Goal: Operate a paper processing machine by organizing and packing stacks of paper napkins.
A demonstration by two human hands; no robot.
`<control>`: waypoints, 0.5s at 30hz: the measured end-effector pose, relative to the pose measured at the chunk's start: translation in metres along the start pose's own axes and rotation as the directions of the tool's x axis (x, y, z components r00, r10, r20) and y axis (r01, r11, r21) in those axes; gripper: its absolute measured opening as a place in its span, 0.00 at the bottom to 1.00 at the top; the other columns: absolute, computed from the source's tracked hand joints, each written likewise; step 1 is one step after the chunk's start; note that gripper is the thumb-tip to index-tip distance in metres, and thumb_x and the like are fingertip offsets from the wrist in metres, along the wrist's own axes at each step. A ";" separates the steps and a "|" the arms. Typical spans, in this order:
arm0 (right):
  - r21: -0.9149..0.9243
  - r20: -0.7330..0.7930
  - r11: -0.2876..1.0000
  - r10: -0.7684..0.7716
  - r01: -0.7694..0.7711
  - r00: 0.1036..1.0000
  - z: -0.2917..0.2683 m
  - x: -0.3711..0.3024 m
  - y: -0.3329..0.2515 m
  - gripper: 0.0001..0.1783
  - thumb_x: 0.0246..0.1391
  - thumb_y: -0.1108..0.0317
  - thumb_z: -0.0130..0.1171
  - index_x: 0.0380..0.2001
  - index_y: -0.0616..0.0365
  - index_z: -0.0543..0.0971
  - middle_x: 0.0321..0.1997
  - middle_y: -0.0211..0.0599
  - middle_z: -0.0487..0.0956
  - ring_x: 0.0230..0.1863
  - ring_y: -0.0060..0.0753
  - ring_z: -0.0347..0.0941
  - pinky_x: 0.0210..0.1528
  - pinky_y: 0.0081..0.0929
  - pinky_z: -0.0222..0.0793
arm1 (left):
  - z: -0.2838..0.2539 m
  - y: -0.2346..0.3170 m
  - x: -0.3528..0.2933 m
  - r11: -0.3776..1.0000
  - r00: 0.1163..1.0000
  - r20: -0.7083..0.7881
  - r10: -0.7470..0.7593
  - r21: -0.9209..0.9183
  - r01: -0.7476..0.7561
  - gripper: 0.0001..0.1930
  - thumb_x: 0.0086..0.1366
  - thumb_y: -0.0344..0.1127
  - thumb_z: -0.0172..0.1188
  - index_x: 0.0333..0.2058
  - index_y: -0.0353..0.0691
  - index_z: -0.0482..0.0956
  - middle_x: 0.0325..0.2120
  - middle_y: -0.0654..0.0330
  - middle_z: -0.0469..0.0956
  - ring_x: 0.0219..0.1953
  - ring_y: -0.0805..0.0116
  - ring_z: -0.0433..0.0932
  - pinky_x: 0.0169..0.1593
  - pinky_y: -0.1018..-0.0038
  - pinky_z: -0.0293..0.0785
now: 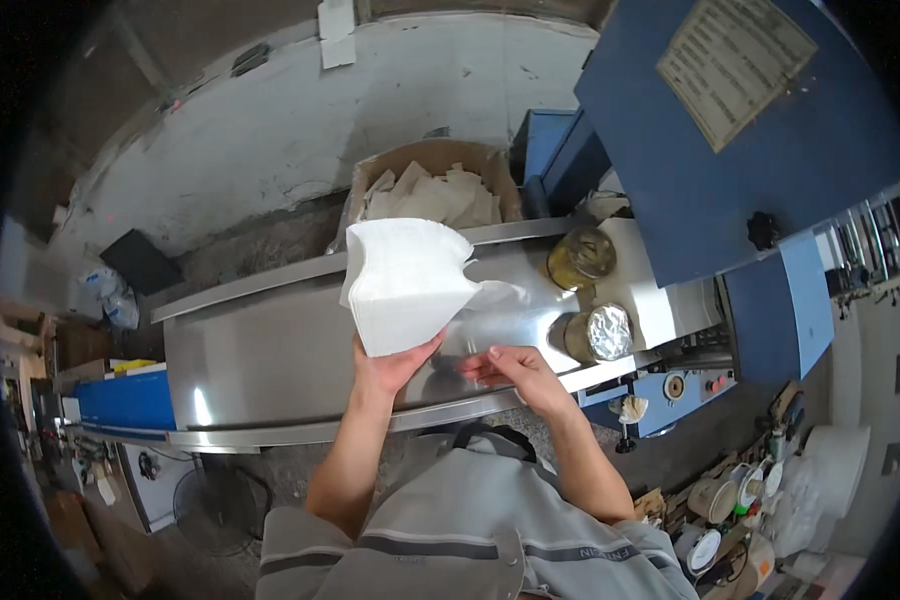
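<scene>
My left hand [390, 368] holds a thick stack of white cut paper sheets [405, 285] by its lower corner, lifted above a shiny steel conveyor table [270, 360]. My right hand [515, 368] rests on the table surface just to the right of the stack, fingers curled and pointing left, with nothing gripped that I can see. Two round tins stand at the table's right end: a gold-lidded one [582, 256] and a foil-topped one [598, 333].
A cardboard box [435, 185] full of white paper scraps sits behind the table. A blue machine [730, 150] with a black knob rises at the right. A fan [215, 510] stands on the floor at lower left. Cups and clutter crowd the lower right.
</scene>
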State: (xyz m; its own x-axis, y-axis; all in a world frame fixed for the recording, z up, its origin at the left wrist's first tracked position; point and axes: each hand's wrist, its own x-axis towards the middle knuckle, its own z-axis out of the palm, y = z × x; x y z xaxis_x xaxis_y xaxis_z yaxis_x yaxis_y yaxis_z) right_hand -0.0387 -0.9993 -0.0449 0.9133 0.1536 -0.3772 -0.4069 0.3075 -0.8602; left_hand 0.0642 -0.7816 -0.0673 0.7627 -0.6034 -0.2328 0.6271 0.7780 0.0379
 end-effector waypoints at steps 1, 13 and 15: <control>-0.032 0.045 0.999 0.027 -0.025 0.999 -0.003 0.000 0.001 0.26 0.70 0.52 0.45 0.52 0.66 0.77 0.48 0.40 0.82 0.49 0.31 0.79 0.51 0.29 0.74 | 0.000 -0.003 0.002 1.000 1.000 0.022 -0.018 -0.018 0.018 0.28 0.67 0.58 0.46 0.60 0.52 0.70 0.61 0.59 0.70 0.64 0.53 0.64 0.65 0.49 0.57; 0.278 -0.190 0.949 -0.094 0.145 0.977 -0.005 0.022 -0.032 0.31 0.68 0.44 0.44 0.59 0.60 0.70 0.58 0.39 0.75 0.59 0.31 0.70 0.62 0.34 0.64 | -0.008 -0.052 0.002 0.952 0.956 0.027 -0.293 -0.083 0.294 0.31 0.66 0.63 0.46 0.61 0.54 0.70 0.61 0.58 0.69 0.63 0.51 0.66 0.61 0.46 0.62; 0.265 -0.230 0.952 -0.095 0.157 0.969 0.001 0.021 -0.040 0.32 0.68 0.43 0.43 0.58 0.61 0.70 0.57 0.40 0.76 0.58 0.30 0.71 0.60 0.33 0.65 | -0.015 -0.059 0.002 0.951 0.953 -0.006 -0.304 -0.067 0.303 0.30 0.66 0.62 0.45 0.61 0.54 0.69 0.61 0.57 0.69 0.63 0.50 0.66 0.61 0.45 0.62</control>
State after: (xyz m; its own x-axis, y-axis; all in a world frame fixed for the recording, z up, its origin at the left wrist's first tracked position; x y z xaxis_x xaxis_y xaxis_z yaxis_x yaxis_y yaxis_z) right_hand -0.0031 -1.0078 -0.0183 0.9272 -0.0962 -0.3620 -0.2485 0.5653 -0.7866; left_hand 0.0267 -0.8263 -0.0846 0.5346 -0.8105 -0.2395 0.8167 0.5683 -0.1000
